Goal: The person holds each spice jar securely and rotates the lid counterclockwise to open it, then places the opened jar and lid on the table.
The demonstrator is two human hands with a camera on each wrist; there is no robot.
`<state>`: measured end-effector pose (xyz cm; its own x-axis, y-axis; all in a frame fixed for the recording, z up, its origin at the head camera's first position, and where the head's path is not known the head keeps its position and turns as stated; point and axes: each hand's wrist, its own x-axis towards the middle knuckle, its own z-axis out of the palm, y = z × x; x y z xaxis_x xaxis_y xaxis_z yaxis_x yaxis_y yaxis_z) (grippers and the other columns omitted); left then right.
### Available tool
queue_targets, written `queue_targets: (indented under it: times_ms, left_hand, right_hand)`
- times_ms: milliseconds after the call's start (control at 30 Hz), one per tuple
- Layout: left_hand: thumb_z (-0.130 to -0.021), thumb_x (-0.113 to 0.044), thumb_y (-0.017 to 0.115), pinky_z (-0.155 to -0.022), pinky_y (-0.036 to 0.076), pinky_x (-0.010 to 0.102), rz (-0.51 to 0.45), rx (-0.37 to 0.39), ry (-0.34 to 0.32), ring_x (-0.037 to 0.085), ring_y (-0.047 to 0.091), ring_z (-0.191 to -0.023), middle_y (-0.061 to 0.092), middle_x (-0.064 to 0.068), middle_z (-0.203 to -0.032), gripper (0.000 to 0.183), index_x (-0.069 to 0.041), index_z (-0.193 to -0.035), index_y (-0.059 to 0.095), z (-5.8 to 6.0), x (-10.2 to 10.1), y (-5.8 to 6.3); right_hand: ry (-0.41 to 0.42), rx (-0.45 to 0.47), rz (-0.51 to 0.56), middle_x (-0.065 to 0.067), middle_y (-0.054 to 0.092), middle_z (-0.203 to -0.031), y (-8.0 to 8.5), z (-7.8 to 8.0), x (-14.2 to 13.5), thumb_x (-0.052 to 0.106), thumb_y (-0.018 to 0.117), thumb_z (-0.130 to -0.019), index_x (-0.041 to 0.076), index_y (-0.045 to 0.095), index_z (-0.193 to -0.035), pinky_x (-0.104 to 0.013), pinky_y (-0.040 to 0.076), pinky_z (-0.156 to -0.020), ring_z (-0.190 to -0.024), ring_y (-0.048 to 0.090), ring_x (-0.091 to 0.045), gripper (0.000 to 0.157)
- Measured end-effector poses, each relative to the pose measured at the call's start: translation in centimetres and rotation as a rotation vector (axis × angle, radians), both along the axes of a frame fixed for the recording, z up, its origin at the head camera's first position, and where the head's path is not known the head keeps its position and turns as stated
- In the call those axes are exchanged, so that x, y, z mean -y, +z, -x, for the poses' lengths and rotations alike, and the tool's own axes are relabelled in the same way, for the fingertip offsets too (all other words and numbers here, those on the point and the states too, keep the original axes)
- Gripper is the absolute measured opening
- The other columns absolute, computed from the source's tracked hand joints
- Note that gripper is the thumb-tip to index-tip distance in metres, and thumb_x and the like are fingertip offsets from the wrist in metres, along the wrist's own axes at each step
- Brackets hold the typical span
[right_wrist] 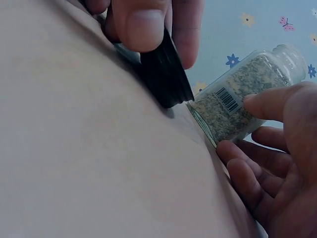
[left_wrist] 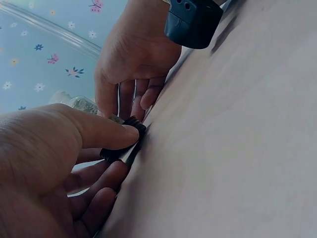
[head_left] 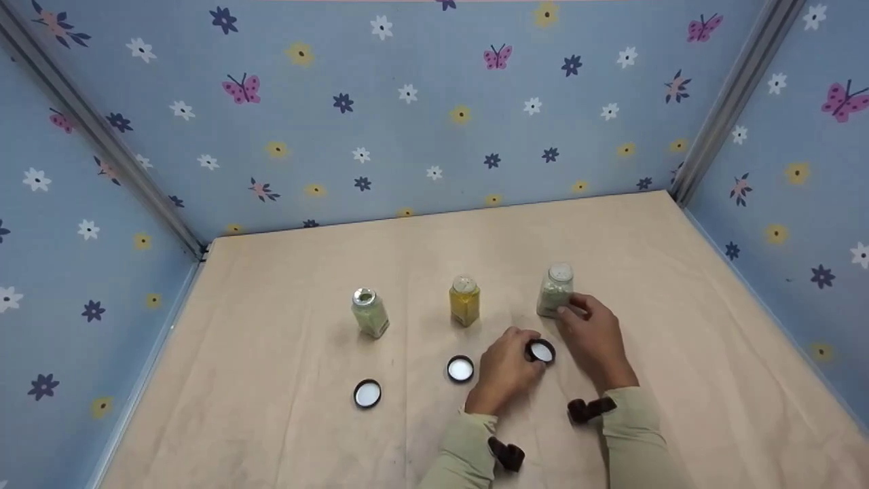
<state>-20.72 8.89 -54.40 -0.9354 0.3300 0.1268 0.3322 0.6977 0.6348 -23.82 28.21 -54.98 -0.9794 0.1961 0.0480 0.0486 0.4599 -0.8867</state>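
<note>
My left hand (head_left: 506,370) pinches a black screw lid (head_left: 542,351) by its rim, its white lining facing up, low over the table. The left wrist view shows the thumb on the lid's ridged side. Just beyond it, my right hand (head_left: 597,336) holds an uncapped glass spice jar (head_left: 553,295) near its base. Dried green flakes fill this jar, which stands upright. A barcode label (right_wrist: 228,100) on its side shows in the right wrist view, where my right thumb presses the glass and some fingers are partly hidden behind it.
To the left stand a jar of yellow spice (head_left: 465,305) and a jar of pale green powder (head_left: 371,318), both uncapped. Two more black lids, one nearer (head_left: 367,394) and one beside my left hand (head_left: 460,369), lie lining up. Patterned blue walls (head_left: 434,136) enclose the cloth-covered table (head_left: 271,339).
</note>
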Motion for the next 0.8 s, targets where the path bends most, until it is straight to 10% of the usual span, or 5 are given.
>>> queue_targets:
  times_ms: [800]
  left_hand:
    - [-0.077, -0.011, 0.079, -0.084, 0.051, 0.029, -0.065, -0.025, -0.013, 0.012, 0.062, -0.096, 0.065, -0.001, -0.106, 0.047, -0.013, -0.123, 0.069, 0.27, -0.27, -0.29]
  right_hand:
    - [-0.046, 0.004, 0.041, -0.006, 0.062, -0.126, -0.32, -0.28, -0.16, 0.038, 0.066, -0.096, 0.012, 0.06, -0.132, -0.041, 0.046, -0.096, -0.113, 0.059, -0.022, 0.044]
